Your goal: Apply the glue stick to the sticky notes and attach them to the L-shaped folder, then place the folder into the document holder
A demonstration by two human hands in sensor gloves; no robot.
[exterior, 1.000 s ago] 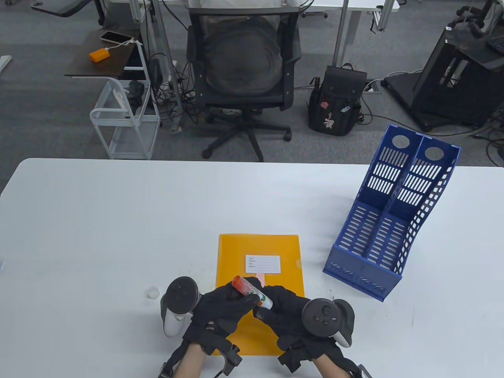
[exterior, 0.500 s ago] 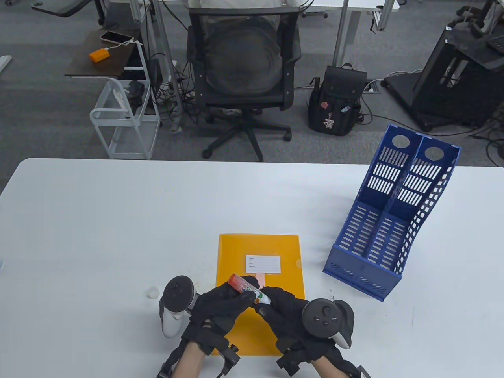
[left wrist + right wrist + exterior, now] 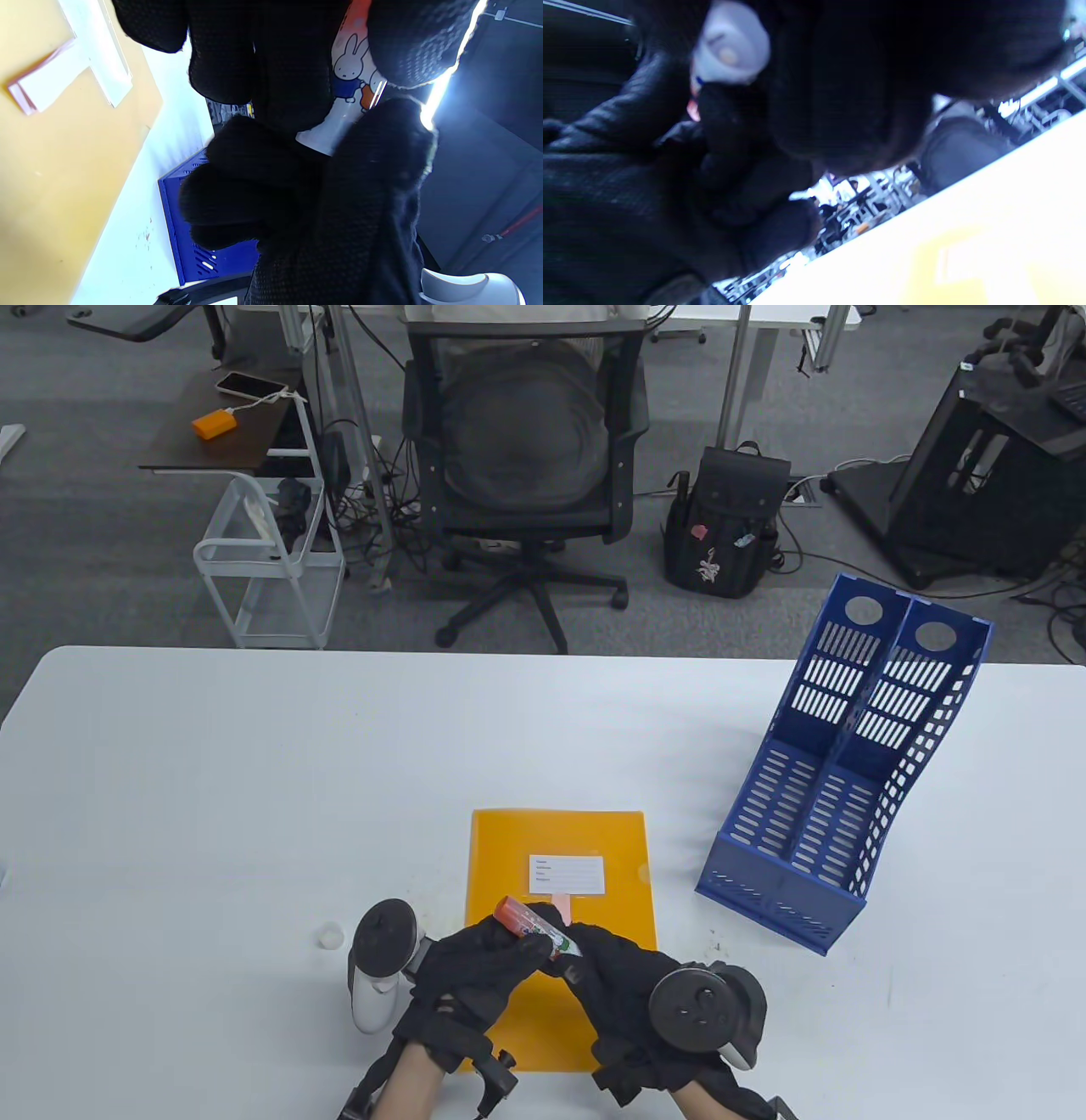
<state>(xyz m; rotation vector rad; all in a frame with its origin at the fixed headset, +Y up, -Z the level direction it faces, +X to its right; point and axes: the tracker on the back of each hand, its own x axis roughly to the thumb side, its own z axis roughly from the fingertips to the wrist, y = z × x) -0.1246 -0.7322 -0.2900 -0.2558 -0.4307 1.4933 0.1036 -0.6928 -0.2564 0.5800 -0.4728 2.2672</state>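
Observation:
An orange L-shaped folder (image 3: 560, 848) lies flat near the table's front edge, with a white label (image 3: 567, 873) and a pink sticky note (image 3: 561, 906) just below it. Above the folder, both gloved hands hold an uncapped glue stick (image 3: 536, 927) with a rabbit print (image 3: 352, 72) and an orange-red end. My left hand (image 3: 488, 959) grips its barrel. My right hand (image 3: 607, 976) pinches its white lower end (image 3: 729, 46). The blue document holder (image 3: 848, 780) stands at the right, apart from both hands.
A small white cap (image 3: 329, 936) lies on the white table (image 3: 254, 780) left of my left hand. Beyond the table's far edge stand a black office chair (image 3: 526, 466), a backpack (image 3: 725, 526) and a white wire cart (image 3: 267, 560).
The glue stick has dropped slightly and shifted left between the hands, and my right hand has turned a little at its lower end.

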